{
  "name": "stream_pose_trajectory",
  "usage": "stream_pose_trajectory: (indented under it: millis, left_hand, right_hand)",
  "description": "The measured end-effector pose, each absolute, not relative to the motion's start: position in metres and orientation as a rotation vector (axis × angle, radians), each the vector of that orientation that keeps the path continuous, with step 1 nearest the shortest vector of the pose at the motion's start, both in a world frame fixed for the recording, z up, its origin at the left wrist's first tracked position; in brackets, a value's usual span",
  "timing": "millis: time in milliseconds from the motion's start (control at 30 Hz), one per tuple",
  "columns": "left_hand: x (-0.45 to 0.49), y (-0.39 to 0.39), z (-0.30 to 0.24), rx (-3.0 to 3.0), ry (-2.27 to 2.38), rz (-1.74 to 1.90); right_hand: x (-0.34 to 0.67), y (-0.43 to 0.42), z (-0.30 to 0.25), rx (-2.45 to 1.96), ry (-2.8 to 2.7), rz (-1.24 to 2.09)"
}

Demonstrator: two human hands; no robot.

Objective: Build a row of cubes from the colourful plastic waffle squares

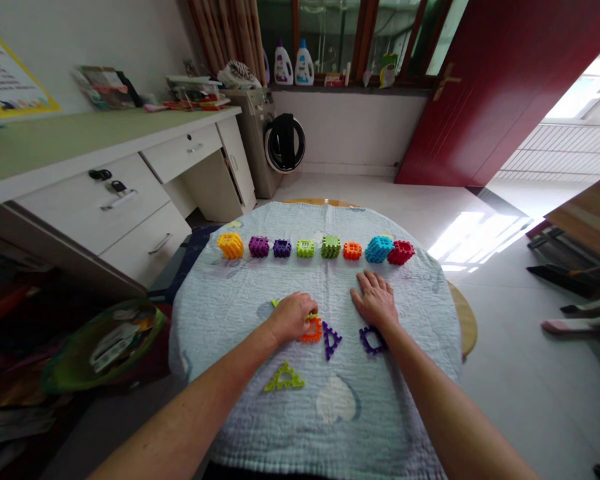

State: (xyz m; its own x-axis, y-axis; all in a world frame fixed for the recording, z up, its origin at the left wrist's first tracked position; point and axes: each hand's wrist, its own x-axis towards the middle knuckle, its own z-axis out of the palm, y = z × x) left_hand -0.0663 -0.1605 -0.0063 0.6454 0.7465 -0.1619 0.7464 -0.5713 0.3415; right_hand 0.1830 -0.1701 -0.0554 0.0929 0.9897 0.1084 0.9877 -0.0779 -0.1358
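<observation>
My left hand (pixel 293 316) rests on the quilted cloth (pixel 260 413) of a round table, fingers curled over a green piece that mostly hides under it, right beside an orange square piece (pixel 314 331). My right hand (pixel 376 299) lies flat, fingers stretched out, holding nothing, just above a purple ring-shaped piece (pixel 371 340). A purple triangle piece (pixel 331 340) lies between the hands and a yellow-green triangle (pixel 284 379) nearer to me. Along the far side stands a row of assembled cubes: yellow (pixel 231 245), purple (pixel 259 247), green (pixel 331 246), orange (pixel 352 251), blue (pixel 379 249), red (pixel 401 252).
A white desk with drawers (pixel 130 200) stands at the left, a green basket (pixel 103 343) on the floor beside the table. A washing machine (pixel 275 143) is against the far wall, a red door (pixel 500 87) at the right, tiled floor beyond.
</observation>
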Motion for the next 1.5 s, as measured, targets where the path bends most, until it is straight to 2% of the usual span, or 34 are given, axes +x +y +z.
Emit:
stream_pose_trajectory:
  millis: [167,400,567,667,867,1067,1267,1500]
  left_hand:
    - [-0.072,-0.168,-0.009,2.569,1.174,0.135]
    - [-0.068,-0.182,-0.01,2.779,1.097,0.062]
    - [-0.079,-0.164,-0.007,2.335,1.281,0.391]
    - [-0.09,-0.138,-0.002,2.12,1.377,0.426]
    - [-0.093,-0.104,-0.01,2.157,1.256,0.318]
    - [-0.103,-0.113,-0.025,2.181,1.236,0.566]
    - [-0.111,-0.133,-0.019,2.439,1.51,0.315]
    - [-0.096,-0.13,-0.023,2.453,1.39,0.288]
  right_hand:
    - [0.183,-0.17,-0.057,-2.176,-2.006,0.011]
    - [0.183,-0.17,-0.057,-2.186,-2.011,0.005]
    - [0.182,-0.17,-0.054,-2.2,-2.016,0.011]
    - [0.181,-0.17,-0.053,-2.205,-2.016,0.011]
    - [0.182,-0.17,-0.054,-2.198,-2.007,0.015]
    - [0.183,-0.169,-0.058,-2.186,-2.003,0.01]
    - [0.183,-0.169,-0.058,-2.174,-2.003,-0.001]
    - [0.183,-0.17,-0.056,-2.185,-1.999,0.009]
